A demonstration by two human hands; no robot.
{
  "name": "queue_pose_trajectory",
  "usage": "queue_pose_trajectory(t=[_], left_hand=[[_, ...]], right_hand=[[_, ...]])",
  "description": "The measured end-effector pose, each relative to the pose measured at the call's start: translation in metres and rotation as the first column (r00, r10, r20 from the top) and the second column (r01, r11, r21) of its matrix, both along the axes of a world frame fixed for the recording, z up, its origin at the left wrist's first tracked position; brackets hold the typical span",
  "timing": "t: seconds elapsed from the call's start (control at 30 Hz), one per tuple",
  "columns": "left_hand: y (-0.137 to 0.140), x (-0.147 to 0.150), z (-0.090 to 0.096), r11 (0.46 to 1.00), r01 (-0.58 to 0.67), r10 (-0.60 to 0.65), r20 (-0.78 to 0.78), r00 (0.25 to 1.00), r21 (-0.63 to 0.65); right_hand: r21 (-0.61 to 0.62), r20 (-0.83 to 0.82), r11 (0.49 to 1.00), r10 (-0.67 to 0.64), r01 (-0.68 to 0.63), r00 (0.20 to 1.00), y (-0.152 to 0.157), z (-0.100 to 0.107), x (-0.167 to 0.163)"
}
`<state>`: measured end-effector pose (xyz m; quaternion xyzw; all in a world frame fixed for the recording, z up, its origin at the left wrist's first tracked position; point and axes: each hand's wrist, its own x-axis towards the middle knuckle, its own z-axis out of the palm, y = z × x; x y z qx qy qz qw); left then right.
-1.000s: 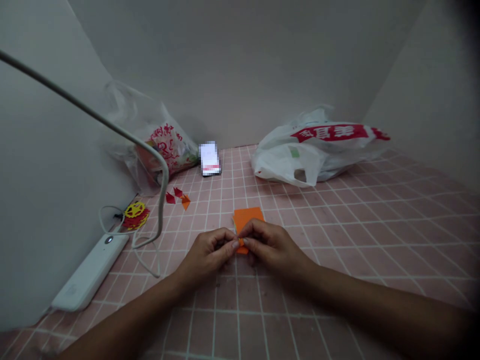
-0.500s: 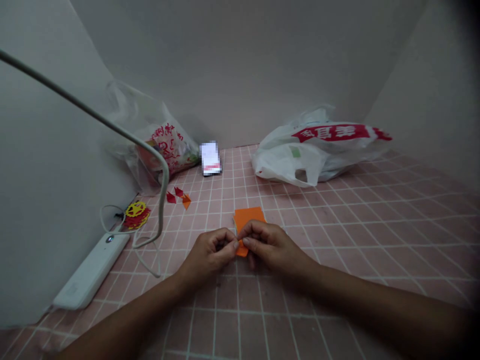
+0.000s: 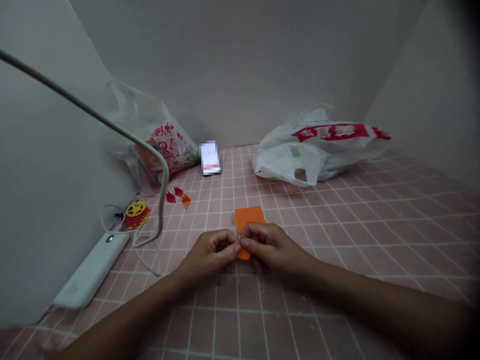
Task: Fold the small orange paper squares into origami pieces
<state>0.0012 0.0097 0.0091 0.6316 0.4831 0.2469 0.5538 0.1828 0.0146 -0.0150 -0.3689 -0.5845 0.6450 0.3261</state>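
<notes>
The most prominent writing was on the white shopping bag (image 3: 285,162) at the back right of the table (image 3: 311,290): large white Chinese characters on a red band, standing upside down and too blurred to read surely. A clear plastic bag (image 3: 176,150) at the back left bore red printed characters and a line drawing, also hard to make out. Between the two bags, the phone (image 3: 210,157) had a lit screen broken into blocks, with a red strip near its bottom and no legible words. A faint mark, unreadable, sat on the long white device (image 3: 92,270) at the left wall, its small round window lit.

The left hand (image 3: 212,250) and right hand (image 3: 270,245) met near the middle, each grip closed, thumb against fingers, on a small orange paper piece (image 3: 244,254). That piece lay just in front of an orange paper stack (image 3: 248,218), which the right hand partly covered. Red and orange folded bits (image 3: 186,201) lay farther back, left of the stack.
</notes>
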Motion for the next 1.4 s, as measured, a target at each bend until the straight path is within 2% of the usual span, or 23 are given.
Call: queue_pose_trajectory(t=[0.1,0.2,0.3,0.43,0.53,0.7,0.8,0.9,1.13,1.4], left_hand=[[0.0022,-0.0009,-0.0001,0.998,-0.034,0.036,0.041,0.999,-0.056],[0.0040,-0.0010,-0.0003,0.989,-0.141,0.145,0.091,0.985,-0.052],[0.0048,-0.0012,-0.0002,0.976,-0.218,0.219,0.132,0.967,-0.023],[0.0039,-0.0015,-0.0011,0.972,-0.230,0.234,0.171,0.957,-0.041],[0.0026,-0.0012,-0.0027,0.975,-0.211,0.222,0.199,0.955,-0.076],[0.0014,-0.0003,-0.0026,0.979,-0.195,0.203,0.193,0.960,-0.061],[0.0007,0.0004,-0.0013,0.981,-0.185,0.191,0.171,0.967,-0.051],[0.0000,0.0013,-0.0009,0.984,-0.172,0.178,0.166,0.970,-0.048],[-0.0009,0.0025,-0.0031,0.983,-0.173,0.180,0.155,0.971,-0.063],[0.0011,-0.0011,-0.0064,0.982,-0.092,0.121,0.177,0.977,-0.163]], right_hand=[[0.175,0.080,0.983,-0.066,0.051,0.995,-0.0005,0.0036,0.0027],[0.324,0.059,0.938,-0.153,0.126,0.986,-0.0001,0.0068,0.0047],[0.395,0.005,0.911,-0.129,0.117,0.992,0.0010,0.0073,0.0048],[0.487,0.042,0.867,-0.146,0.107,0.988,0.0021,0.0048,0.0038],[0.453,0.052,0.881,-0.175,0.133,0.983,0.0026,0.0029,0.0033],[0.263,0.036,0.953,-0.165,0.150,0.986,0.0017,0.0012,0.0016],[0.232,0.040,0.960,-0.169,0.155,0.985,0.0000,0.0007,0.0006],[0.255,0.052,0.954,-0.179,0.160,0.982,-0.0017,0.0002,0.0001],[0.404,0.124,0.902,-0.220,0.153,0.968,-0.0027,0.0027,0.0012],[0.466,0.156,0.873,-0.239,0.141,0.958,-0.0008,0.0052,0.0021]])
